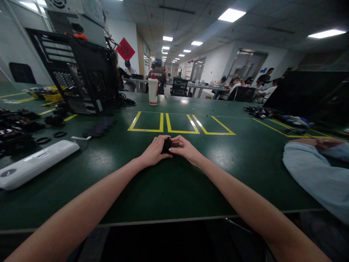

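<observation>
My left hand (155,150) and right hand (188,151) pinch small black block (165,146) from opposite sides; best I press evenly, low over green tabletop (174,189).

Beyond the far edge of the green desk (191,182), a long office recedes under a panelled ceiling (201,22) with bright rectangular lights (231,15), past white walls (218,60), a red diamond hanging (125,48), glazed doors (247,65) and a black mesh chair (179,86).
</observation>
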The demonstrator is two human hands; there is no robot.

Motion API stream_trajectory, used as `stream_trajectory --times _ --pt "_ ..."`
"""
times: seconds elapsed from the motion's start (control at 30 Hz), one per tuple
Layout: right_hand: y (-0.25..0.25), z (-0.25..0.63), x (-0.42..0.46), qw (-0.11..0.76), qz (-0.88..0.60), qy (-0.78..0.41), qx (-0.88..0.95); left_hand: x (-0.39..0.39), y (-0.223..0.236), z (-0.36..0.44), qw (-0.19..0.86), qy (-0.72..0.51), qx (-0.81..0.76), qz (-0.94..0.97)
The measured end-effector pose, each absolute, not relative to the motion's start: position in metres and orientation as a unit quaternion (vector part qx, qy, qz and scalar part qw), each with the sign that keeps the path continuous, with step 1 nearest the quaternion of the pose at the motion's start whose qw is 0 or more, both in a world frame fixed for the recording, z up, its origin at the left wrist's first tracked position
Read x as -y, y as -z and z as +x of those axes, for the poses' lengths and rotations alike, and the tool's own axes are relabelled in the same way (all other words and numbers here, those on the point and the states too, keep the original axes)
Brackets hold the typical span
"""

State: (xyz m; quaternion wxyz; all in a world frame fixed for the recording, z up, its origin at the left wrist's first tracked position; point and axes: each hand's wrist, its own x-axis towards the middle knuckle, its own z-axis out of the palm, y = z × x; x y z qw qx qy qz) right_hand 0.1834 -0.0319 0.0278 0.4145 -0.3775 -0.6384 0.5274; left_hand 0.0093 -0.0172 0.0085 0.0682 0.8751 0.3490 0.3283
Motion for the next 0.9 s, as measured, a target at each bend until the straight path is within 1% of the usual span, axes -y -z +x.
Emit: stream_trajectory --times 0.2,0.37,0.57,0.77,0.9 --pt "-0.0203 0.1789 0.0262 0.44 -0.371 -0.555 0.601 0.0171 -0.0091 0.0095 0.069 -0.332 -0.342 0.876" --pt "-0.0209 0.1812 0.0234 0.415 -0.395 -0.57 0.589 0.0176 -0.0099 0.009 0.073 -0.326 -0.346 0.877" --pt "-0.0224 0.1842 0.0285 0.426 -0.365 -0.502 0.658 0.0183 -0.0106 0.0089 0.075 -0.321 -0.351 0.876" --pt "-0.0205 0.18 0.0272 0.448 -0.367 -0.53 0.619 0.0178 -0.0104 0.0086 0.066 -0.322 -0.35 0.877" --pt "-0.0209 0.1808 0.0243 0.424 -0.392 -0.562 0.592 0.0168 -0.0093 0.0086 0.067 -0.323 -0.347 0.878"
